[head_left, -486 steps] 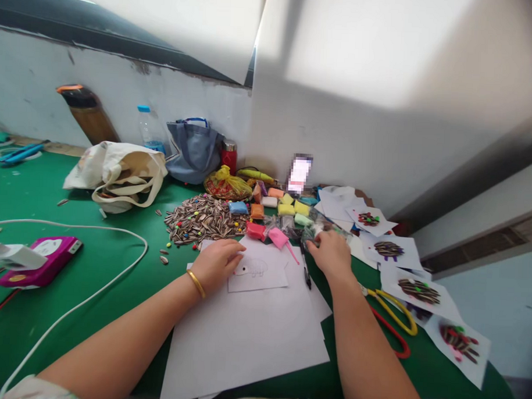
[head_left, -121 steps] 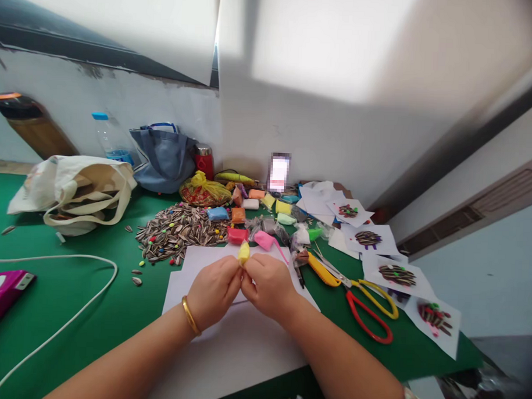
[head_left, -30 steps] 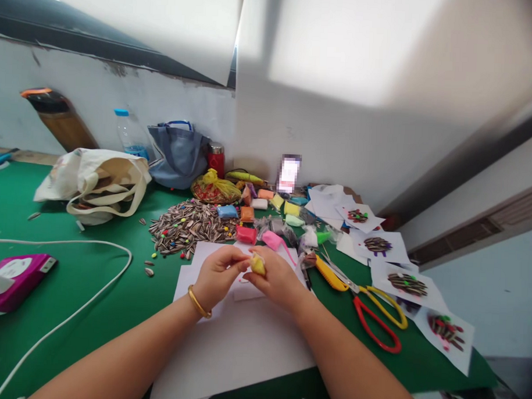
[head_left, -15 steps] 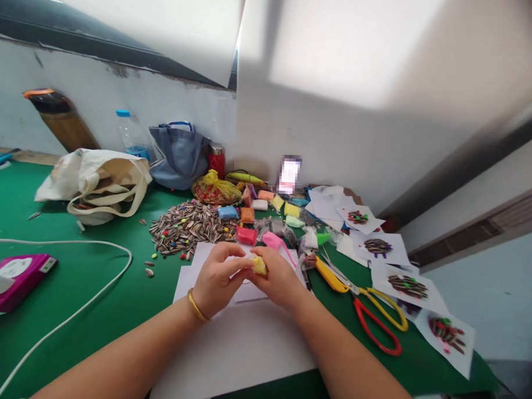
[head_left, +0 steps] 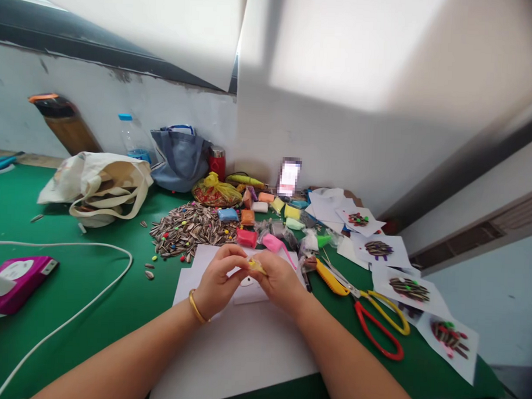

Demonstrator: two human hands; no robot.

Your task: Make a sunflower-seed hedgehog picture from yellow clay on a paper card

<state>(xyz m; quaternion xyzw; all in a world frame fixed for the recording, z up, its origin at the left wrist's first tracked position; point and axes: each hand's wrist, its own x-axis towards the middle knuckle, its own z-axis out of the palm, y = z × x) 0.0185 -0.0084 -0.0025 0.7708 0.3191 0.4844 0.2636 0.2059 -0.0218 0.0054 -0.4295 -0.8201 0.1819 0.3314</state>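
Between my two hands, above the white paper (head_left: 238,353), is a small piece of yellow clay (head_left: 257,267) that looks partly wrapped. My left hand (head_left: 222,279), with a gold bangle at the wrist, pinches its left side with thumb and fingertips. My right hand (head_left: 280,278) has its fingers closed around the right side. Beneath the hands lies a smaller sheet (head_left: 248,296) with a small dark dot showing; the hands hide the rest. A pile of striped seeds (head_left: 190,232) with coloured beads is behind my left hand. Packets of coloured clay, including a red one (head_left: 246,238), lie behind both hands.
Scissors (head_left: 378,308) and a yellow cutter (head_left: 332,278) lie right of my hands. Sheets with seed figures (head_left: 409,290) line the right edge. A cloth bag (head_left: 96,185), white cable (head_left: 92,295) and magenta pack (head_left: 21,281) are at the left. A phone (head_left: 288,177) stands behind.
My right fingers have closed further over the yellow clay, so less of it shows. The view has shifted slightly.
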